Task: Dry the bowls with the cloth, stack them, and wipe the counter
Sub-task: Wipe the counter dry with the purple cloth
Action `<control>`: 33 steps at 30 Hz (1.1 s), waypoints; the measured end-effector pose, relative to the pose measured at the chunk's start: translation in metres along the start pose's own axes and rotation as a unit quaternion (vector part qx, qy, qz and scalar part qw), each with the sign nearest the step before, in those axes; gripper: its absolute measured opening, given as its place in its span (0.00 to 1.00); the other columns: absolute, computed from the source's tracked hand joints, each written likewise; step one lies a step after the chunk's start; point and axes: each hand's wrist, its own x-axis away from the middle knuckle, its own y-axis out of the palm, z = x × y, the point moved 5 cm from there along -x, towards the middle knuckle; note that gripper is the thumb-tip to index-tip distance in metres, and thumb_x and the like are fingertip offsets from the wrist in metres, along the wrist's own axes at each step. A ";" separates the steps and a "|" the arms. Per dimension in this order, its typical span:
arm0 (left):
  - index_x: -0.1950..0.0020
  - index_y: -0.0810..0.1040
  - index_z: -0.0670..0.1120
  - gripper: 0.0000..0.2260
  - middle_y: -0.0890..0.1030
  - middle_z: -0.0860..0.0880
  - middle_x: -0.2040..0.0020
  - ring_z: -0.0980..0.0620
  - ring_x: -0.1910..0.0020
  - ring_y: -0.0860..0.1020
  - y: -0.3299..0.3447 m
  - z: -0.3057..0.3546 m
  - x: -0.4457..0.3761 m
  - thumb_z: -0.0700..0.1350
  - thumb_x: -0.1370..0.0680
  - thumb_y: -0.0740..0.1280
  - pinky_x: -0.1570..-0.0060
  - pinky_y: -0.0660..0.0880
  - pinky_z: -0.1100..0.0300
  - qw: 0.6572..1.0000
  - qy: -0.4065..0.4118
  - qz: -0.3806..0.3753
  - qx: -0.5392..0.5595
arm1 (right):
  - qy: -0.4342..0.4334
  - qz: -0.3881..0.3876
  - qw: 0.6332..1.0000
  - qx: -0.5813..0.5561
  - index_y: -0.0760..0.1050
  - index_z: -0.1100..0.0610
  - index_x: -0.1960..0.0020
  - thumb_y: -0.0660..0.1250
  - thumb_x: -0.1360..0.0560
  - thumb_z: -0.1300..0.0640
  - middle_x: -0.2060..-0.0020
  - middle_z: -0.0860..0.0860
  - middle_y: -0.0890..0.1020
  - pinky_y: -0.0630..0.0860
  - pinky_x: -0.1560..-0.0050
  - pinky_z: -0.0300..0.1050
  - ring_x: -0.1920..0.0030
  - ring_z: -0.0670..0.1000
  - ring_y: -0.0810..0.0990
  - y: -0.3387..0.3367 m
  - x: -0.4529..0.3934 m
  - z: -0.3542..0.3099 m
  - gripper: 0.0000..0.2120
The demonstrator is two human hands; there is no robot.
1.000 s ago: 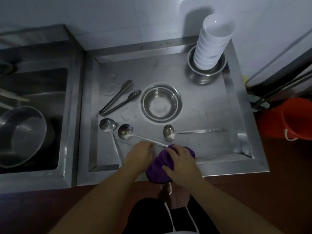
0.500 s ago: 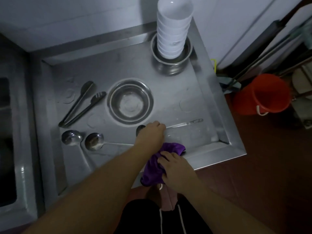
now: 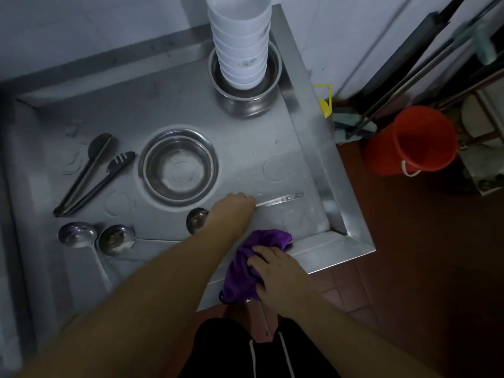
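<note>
A: Item: cloth [image 3: 255,261], purple. Location?
B: It is bunched under the right hand [image 3: 275,271] at the near rim of the table [image 3: 321,249], fingers curled into it, presumably kept ready while the way is cleared.

A: Item: left hand [image 3: 234,207]?
B: It is closed over the handle of a ladle [image 3: 278,199]; the grip itself is hidden beneath the knuckles. Removal before wiping is judged likely.

A: Bowls?
B: A white stack [image 3: 240,42] is seated in a steel pot [image 3: 245,94] at the far corner. One steel bowl [image 3: 178,167] is left apart, centre.

A: Obstructions?
B: Tongs [image 3: 90,175] and two further ladles [image 3: 95,237] are listed on the wet surface. A red bucket [image 3: 411,140] is noted on the floor.
</note>
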 end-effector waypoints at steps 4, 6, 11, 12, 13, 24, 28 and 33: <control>0.28 0.76 0.45 0.17 0.77 0.41 0.38 0.38 0.39 0.78 -0.003 -0.011 0.007 0.38 0.16 0.61 0.42 0.77 0.46 1.000 -0.001 0.007 0.010 | 0.004 -0.006 1.000 0.003 0.73 0.49 0.31 0.67 0.27 0.51 0.24 0.50 0.71 0.73 0.32 0.52 0.30 0.55 0.73 -0.002 0.000 0.000 0.24; 0.28 0.77 0.45 0.17 0.77 0.41 0.39 0.38 0.39 0.78 -0.006 -0.021 0.017 0.38 0.17 0.62 0.41 0.78 0.46 1.000 0.001 0.014 0.020 | 0.008 -0.010 1.000 0.008 0.73 0.48 0.31 0.67 0.27 0.51 0.24 0.49 0.71 0.72 0.32 0.51 0.30 0.55 0.73 -0.004 0.000 -0.001 0.24; 0.29 0.78 0.47 0.19 0.78 0.43 0.38 0.41 0.38 0.78 -0.007 -0.063 0.056 0.39 0.20 0.68 0.38 0.76 0.49 0.998 -0.021 0.045 0.046 | 0.020 -0.017 0.999 0.032 0.72 0.47 0.32 0.68 0.29 0.49 0.25 0.49 0.71 0.74 0.35 0.51 0.32 0.55 0.74 -0.010 -0.003 -0.008 0.25; 0.29 0.78 0.47 0.18 0.78 0.43 0.38 0.41 0.38 0.78 -0.004 -0.074 0.067 0.40 0.19 0.68 0.38 0.76 0.48 0.997 -0.037 0.049 0.051 | 0.023 -0.021 0.999 0.041 0.72 0.47 0.32 0.68 0.29 0.49 0.25 0.49 0.71 0.74 0.34 0.52 0.32 0.55 0.74 -0.011 -0.003 -0.010 0.25; 0.30 0.79 0.47 0.16 0.79 0.43 0.38 0.41 0.38 0.79 0.000 -0.085 0.079 0.40 0.19 0.67 0.38 0.77 0.48 0.996 -0.052 0.050 0.054 | 0.027 -0.025 0.998 0.051 0.72 0.47 0.32 0.68 0.29 0.48 0.25 0.49 0.71 0.73 0.34 0.52 0.32 0.56 0.74 -0.011 -0.003 -0.012 0.26; 0.29 0.75 0.49 0.22 0.77 0.45 0.41 0.44 0.42 0.78 0.079 -0.163 0.185 0.33 0.21 0.63 0.47 0.78 0.50 0.996 -0.083 -0.001 0.028 | 0.142 0.130 0.981 0.020 0.78 0.56 0.34 0.69 0.20 0.51 0.34 0.57 0.78 0.74 0.34 0.60 0.36 0.61 0.78 -0.025 -0.003 -0.025 0.17; 0.29 0.75 0.47 0.19 0.77 0.44 0.37 0.42 0.38 0.77 0.089 -0.164 0.191 0.36 0.19 0.64 0.43 0.77 0.48 0.998 -0.057 -0.003 0.017 | 0.156 0.149 0.976 -0.001 0.78 0.58 0.35 0.68 0.19 0.53 0.37 0.57 0.80 0.76 0.35 0.59 0.39 0.60 0.78 -0.024 -0.007 -0.031 0.15; 0.32 0.75 0.46 0.17 0.76 0.44 0.39 0.43 0.40 0.76 0.086 -0.165 0.190 0.36 0.20 0.65 0.47 0.76 0.49 0.998 -0.055 0.026 0.017 | 0.155 0.150 0.976 0.007 0.77 0.57 0.36 0.69 0.21 0.51 0.38 0.57 0.80 0.76 0.38 0.60 0.40 0.61 0.78 -0.016 -0.011 -0.043 0.16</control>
